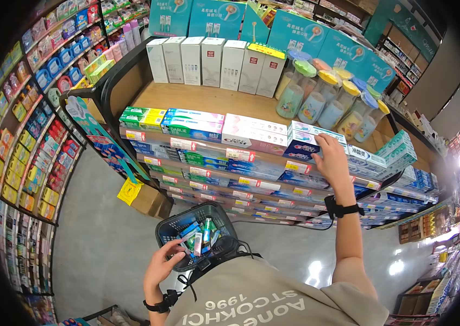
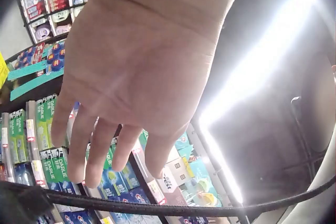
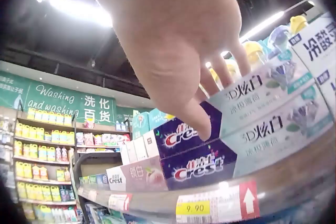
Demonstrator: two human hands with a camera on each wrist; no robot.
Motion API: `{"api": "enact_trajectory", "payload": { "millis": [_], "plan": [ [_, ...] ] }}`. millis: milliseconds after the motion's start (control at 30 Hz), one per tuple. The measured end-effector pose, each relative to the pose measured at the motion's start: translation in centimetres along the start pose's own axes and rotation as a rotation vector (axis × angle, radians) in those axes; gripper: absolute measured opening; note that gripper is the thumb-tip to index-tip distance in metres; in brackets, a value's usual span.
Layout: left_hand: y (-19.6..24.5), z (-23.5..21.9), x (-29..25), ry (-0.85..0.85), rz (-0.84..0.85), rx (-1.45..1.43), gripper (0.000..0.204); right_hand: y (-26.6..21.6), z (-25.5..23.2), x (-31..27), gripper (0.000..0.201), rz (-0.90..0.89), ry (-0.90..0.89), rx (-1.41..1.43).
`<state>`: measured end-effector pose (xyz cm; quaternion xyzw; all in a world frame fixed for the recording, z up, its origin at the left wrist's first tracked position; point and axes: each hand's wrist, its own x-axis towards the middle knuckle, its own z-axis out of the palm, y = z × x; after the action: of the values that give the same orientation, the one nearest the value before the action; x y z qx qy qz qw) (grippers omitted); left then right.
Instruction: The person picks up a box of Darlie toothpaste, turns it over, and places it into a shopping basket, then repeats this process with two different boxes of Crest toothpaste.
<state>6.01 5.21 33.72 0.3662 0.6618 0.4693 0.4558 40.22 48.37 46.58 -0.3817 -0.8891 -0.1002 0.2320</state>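
My right hand is at a Crest toothpaste box on the top shelf. Its thumb lies on the front of this upper box, and the fingers reach over the top edge. Directly beneath sits a second Crest box with the same purple and pale print. My left hand is beside the near left rim of a dark shopping basket, its fingers loosely extended and holding nothing. Inside the basket lie several small packages, among them a pink-and-white one.
White boxes and lidded plastic bottles stand behind the toothpaste row. Darlie boxes are farther left on the same shelf. A brown carton stands on the floor left of the basket. Price tags line the shelf edges.
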Motion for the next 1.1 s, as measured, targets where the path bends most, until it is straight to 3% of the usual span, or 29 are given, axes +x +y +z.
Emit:
{"api": "enact_trajectory", "payload": {
  "millis": [267, 500, 667, 767, 867, 967, 1000, 1100],
  "plan": [
    [1.1, 1.2, 0.5, -0.070, -0.002, 0.063, 0.044, -0.6, 2.2, -1.1, 0.053, 0.041, 0.202, 0.025],
    [1.1, 0.8, -0.9, -0.087, -0.017, 0.079, 0.045, -2.2, 0.3, -2.0, 0.054, -0.052, 0.089, 0.014],
    [2.1, 0.1, -1.5, -0.072, -0.007, 0.050, 0.044, -8.1, -2.4, -4.4, 0.055, -0.089, 0.099, 0.112],
    [2.6, 0.0, -1.0, -0.047, 0.067, 0.044, 0.043, -12.7, -2.0, -6.4, 0.054, -0.117, 0.020, 0.299],
    [2.7, 0.4, -0.2, -0.044, 0.095, -0.016, 0.057, -17.1, -0.9, -7.8, 0.050, -0.229, -0.258, 0.680],
    [4.6, 1.3, -0.1, -0.025, 0.284, 0.116, 0.075, -21.4, 0.6, -9.1, 0.047, -0.303, -0.439, 0.923],
    [4.3, 1.5, 0.1, -0.054, 0.297, 0.119, 0.086, -22.4, 0.9, -9.4, 0.051, -0.323, -0.487, 0.947],
    [3.9, 2.0, 0.1, -0.079, 0.298, 0.136, 0.081, -24.7, 1.8, -10.4, 0.054, -0.345, -0.585, 0.955]
  ]
}}
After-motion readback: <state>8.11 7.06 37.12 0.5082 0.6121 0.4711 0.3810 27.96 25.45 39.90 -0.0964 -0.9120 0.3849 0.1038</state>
